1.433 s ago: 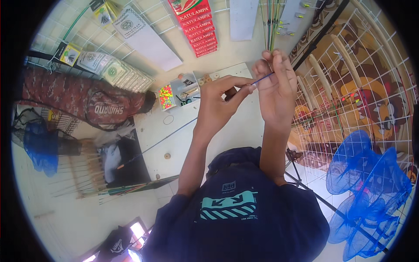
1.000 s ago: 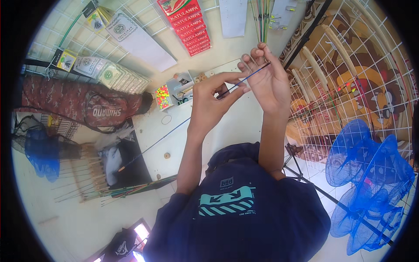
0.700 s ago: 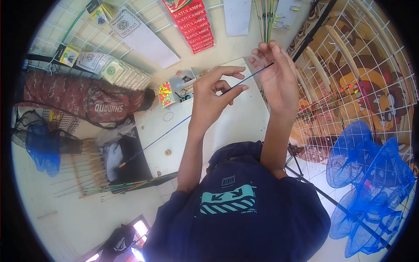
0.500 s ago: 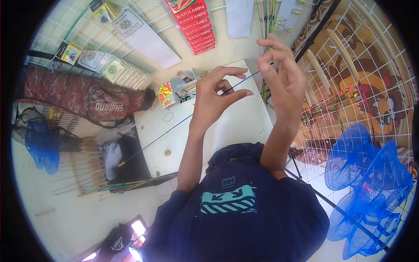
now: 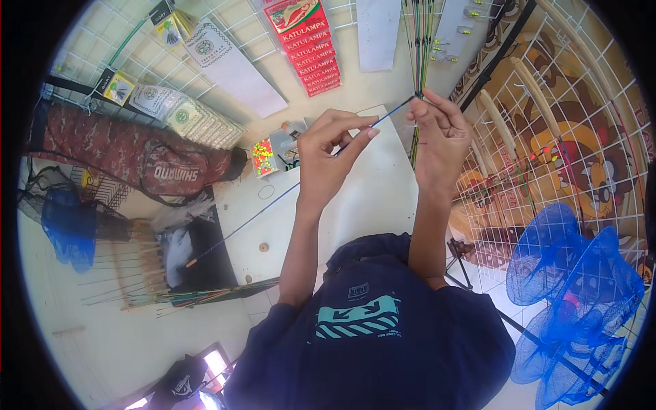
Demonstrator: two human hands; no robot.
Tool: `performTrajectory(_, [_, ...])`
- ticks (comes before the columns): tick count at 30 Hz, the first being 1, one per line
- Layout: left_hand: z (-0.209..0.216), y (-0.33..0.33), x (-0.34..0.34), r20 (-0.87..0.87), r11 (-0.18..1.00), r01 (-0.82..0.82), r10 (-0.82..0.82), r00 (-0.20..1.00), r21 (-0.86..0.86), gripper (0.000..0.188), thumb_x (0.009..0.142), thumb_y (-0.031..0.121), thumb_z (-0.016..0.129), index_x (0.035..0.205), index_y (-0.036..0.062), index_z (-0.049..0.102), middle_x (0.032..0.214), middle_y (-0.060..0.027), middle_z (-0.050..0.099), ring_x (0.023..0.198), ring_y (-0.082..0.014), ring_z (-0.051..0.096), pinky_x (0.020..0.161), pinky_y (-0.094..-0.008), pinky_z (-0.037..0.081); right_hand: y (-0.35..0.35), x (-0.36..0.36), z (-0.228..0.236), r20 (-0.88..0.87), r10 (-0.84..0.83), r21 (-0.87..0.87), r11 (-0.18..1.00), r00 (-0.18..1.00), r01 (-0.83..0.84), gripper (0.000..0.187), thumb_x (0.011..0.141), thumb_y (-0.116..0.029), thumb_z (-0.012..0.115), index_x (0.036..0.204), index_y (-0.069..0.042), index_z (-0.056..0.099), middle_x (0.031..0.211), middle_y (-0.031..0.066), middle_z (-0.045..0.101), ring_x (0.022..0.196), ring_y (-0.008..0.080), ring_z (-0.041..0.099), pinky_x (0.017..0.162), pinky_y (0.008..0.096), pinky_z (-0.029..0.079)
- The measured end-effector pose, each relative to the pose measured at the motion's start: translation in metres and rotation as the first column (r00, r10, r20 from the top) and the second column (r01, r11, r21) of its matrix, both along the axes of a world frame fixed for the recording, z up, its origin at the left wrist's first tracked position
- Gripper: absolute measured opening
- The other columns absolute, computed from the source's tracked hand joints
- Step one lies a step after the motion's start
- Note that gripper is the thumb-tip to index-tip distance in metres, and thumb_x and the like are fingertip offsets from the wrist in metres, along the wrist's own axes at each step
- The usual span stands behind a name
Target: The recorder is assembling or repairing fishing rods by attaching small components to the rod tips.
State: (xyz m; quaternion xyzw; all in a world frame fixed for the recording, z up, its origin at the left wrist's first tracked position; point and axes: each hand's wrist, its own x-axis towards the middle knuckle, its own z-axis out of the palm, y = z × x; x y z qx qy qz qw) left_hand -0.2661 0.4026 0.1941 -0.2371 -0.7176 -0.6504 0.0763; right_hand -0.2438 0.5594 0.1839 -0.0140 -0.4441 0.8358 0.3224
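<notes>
A slim blue rod (image 5: 256, 214), like a thin fishing rod section, slants across the view over the white tabletop (image 5: 365, 191). Its lower left end is light brown. My left hand (image 5: 326, 154) pinches it between thumb and fingertips, part way along. At the rod's dark upper right end, my right hand (image 5: 441, 147) has thumb and fingers closed on the tip. Whether anything else small is between those fingers I cannot make out.
On the table are a box of bright round beads (image 5: 262, 157), a wooden disc (image 5: 264, 247) and a thin ring (image 5: 265, 193). Red packets (image 5: 311, 55) hang behind. A rod bag (image 5: 130, 150) is at left; blue nets (image 5: 547, 253) and a wire grid stand at right.
My right hand has come down and closed from spread fingers onto the rod's upper end. My left thumb and fingers have closed together on the rod.
</notes>
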Motion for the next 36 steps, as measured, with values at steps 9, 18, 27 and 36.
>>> performTrajectory(9, [0.004,0.003,0.001,-0.002,0.999,-0.045,0.045,0.999,0.0,0.018,0.08,0.002,0.074,0.098,0.0048,0.075,0.088,-0.0028,0.063,0.058,-0.0028,0.042,0.052,-0.0198,0.034,-0.009,0.005,0.009,0.035,-0.11,0.051,0.993,0.993,0.108,0.028,0.078,0.006,0.073,0.104,0.01,0.064,0.089,0.0185,0.071,0.085,0.0169,0.069,0.081,0.0257,0.055])
performTrajectory(18, [0.001,0.005,0.0,-0.022,0.998,-0.053,0.053,0.998,0.019,0.015,0.08,0.002,0.074,0.095,0.0048,0.075,0.088,-0.0023,0.063,0.057,-0.0025,0.041,0.051,-0.0201,0.033,-0.018,0.01,0.016,0.093,-0.208,0.156,0.969,0.974,0.192,0.022,0.081,0.002,0.074,0.1,0.008,0.065,0.084,0.014,0.072,0.078,0.0142,0.069,0.076,0.022,0.052])
performTrajectory(27, [-0.001,0.007,-0.001,-0.042,0.997,-0.072,0.072,0.996,0.021,0.015,0.079,0.001,0.074,0.093,0.0044,0.074,0.087,-0.0026,0.063,0.056,-0.0028,0.039,0.051,-0.0201,0.033,-0.022,0.011,0.016,0.109,-0.232,0.105,0.97,0.967,0.221,0.021,0.08,0.004,0.073,0.099,0.01,0.065,0.083,0.0148,0.071,0.079,0.0132,0.068,0.074,0.0219,0.054])
performTrajectory(36, [-0.001,0.006,-0.002,-0.056,0.996,-0.084,0.084,0.995,0.006,0.015,0.079,0.001,0.075,0.093,0.005,0.074,0.087,-0.0026,0.063,0.055,-0.0028,0.039,0.051,-0.0203,0.032,-0.025,0.007,0.014,0.081,-0.244,0.038,0.97,0.966,0.241,0.022,0.081,0.004,0.073,0.1,0.01,0.064,0.082,0.0148,0.071,0.077,0.0143,0.069,0.073,0.0216,0.054])
